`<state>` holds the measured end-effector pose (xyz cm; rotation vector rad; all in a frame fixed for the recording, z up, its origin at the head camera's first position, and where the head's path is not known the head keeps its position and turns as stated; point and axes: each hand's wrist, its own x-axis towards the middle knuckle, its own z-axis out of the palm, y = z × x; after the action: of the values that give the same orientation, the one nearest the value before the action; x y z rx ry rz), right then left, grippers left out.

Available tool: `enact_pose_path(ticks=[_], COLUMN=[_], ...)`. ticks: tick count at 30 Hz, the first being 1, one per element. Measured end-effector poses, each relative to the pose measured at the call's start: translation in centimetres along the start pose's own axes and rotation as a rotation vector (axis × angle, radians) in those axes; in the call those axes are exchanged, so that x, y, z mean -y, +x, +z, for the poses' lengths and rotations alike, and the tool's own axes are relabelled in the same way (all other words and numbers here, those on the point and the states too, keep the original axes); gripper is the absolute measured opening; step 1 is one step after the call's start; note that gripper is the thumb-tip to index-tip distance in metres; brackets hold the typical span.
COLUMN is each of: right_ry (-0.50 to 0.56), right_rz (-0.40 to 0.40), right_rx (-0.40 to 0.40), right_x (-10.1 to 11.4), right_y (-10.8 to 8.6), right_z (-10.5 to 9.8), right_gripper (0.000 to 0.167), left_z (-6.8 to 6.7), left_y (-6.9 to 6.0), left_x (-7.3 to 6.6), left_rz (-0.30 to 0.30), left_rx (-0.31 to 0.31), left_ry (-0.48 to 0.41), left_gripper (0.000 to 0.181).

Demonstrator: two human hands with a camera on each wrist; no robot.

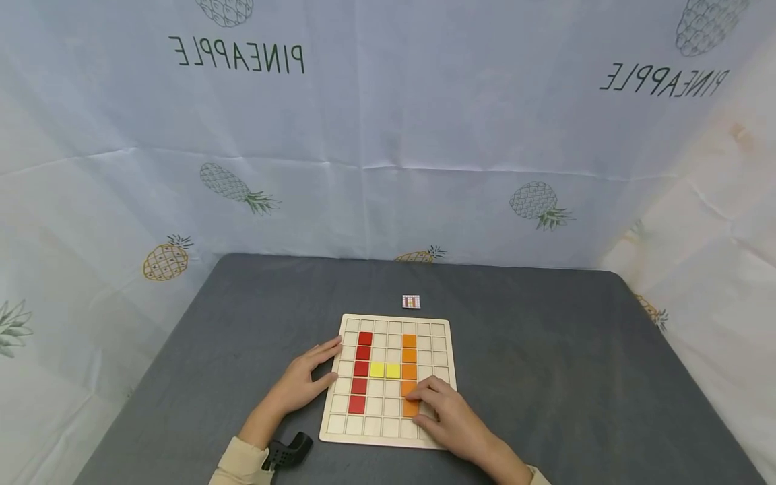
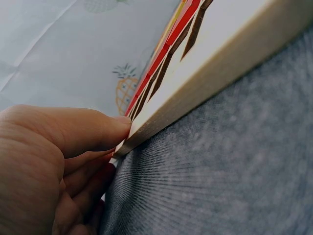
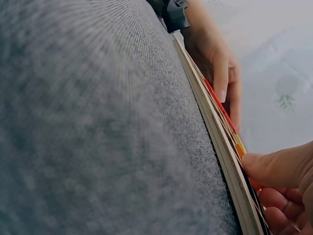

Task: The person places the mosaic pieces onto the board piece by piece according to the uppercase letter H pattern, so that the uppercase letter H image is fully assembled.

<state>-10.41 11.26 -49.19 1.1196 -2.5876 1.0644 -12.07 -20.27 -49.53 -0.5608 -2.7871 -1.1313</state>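
A pale wooden grid board (image 1: pixel 384 442) lies on the dark table. Down one of its columns runs a line of several red tiles (image 1: pixel 361 368), and several orange tiles (image 1: pixel 409 355) form another column. Two yellow tiles (image 1: pixel 393 371) bridge the two lines at mid-height. My left hand (image 1: pixel 301 382) touches the board's left edge with fingers stretched out; its thumb (image 2: pixel 105 129) meets the rim in the left wrist view. At the lowest orange tile (image 1: pixel 411 409), my right hand (image 1: pixel 451 416) has its thumb and bent fingertips at the tile's sides, partly covering the column.
A small card (image 1: pixel 411 302) with a coloured grid pattern lies behind the board. On the left wrist sits a black strapped device (image 1: pixel 289 451). Pineapple-printed cloth (image 1: pixel 388 135) hangs behind the grey table (image 1: pixel 545 350) and along its sides.
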Motion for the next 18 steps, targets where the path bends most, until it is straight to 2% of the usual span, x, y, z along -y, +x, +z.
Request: enact_pose_path(ticks=[4,12,16,18], right_ry=[0.030,0.022,0.010,-0.008], right_rz=[0.020,0.019,-0.002,0.021], right_rx=[0.019,0.009,-0.017,-0.032], right_x=[0.2,0.2,0.1,-0.2], right_y=[0.0,0.2,0.0,-0.2], right_z=[0.1,0.2,-0.5,-1.2], right_gripper=[0.027,0.028,0.028,0.029], left_z=[-0.1,-0.2,-0.1,0.0], left_y=[-0.1,-0.1,0.0,0.0], left_x=[-0.1,0.0,0.0,0.0], left_rz=[-0.003,0.007,0.012,0.007], left_rx=[0.001,-0.005,0.005,0.012], left_ry=[-0.003,0.000,-0.008,-0.016], left_gripper=[0.052,0.051,0.051,0.052])
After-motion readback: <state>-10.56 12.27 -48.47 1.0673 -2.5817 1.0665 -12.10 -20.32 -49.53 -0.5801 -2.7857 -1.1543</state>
